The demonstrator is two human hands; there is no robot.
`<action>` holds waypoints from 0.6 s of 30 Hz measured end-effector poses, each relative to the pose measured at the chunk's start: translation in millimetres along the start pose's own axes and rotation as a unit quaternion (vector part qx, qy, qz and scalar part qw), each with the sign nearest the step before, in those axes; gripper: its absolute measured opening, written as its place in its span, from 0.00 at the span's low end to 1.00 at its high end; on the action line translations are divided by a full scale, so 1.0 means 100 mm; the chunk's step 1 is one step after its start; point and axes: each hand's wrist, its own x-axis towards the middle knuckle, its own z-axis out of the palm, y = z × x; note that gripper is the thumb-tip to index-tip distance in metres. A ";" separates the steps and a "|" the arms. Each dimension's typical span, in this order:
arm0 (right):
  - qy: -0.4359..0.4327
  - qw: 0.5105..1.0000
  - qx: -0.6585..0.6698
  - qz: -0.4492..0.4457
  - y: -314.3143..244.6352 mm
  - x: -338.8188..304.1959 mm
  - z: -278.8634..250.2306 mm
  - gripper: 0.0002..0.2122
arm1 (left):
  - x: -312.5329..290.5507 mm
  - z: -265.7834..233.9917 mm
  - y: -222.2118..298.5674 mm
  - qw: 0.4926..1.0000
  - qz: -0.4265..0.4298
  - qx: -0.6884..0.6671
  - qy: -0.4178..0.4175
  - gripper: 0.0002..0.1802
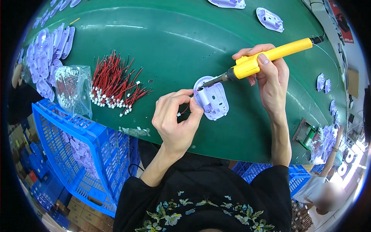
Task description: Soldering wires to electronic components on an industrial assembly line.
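A pale lavender plastic shell (219, 99) lies on the green table in front of me, its hollow inner side up. At its left edge, the thumb and fingers of my left hand (172, 118) are pinched together on a thin wire lead (184, 112). A small white connector hangs below the fingers; the gripped end is mostly hidden. My right hand (273, 75) is wrapped round a yellow soldering iron (286, 51). Its dark metal tip reaches down to the left into the shell's upper left part, close to my left fingertips. Whether the tip touches the wire cannot be made out.
Loose red-and-black wire leads (112, 83) lie left, beside a clear bag of leads (71, 89) and piled lavender shells (44, 58). A blue crate (100, 147) stands against the front edge. To the right are a green solder spool (309, 136) and another person's arm (335, 149).
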 end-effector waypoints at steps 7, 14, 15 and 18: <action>-0.001 1.000 0.005 -0.009 -0.07 0.00 -0.08 0.12 | -0.01 0.01 0.00 1.000 -0.001 0.002 0.002 0.06; 0.003 0.999 0.039 -0.019 -0.28 -0.03 -0.25 0.15 | -0.01 0.01 0.01 1.000 0.000 0.006 0.000 0.06; 0.004 0.999 0.045 -0.028 -0.32 -0.04 -0.26 0.15 | -0.01 0.00 0.01 1.000 0.000 0.011 -0.002 0.06; 0.002 0.998 0.038 -0.044 -0.39 -0.08 -0.37 0.17 | -0.01 0.00 0.00 1.000 0.010 0.015 0.002 0.06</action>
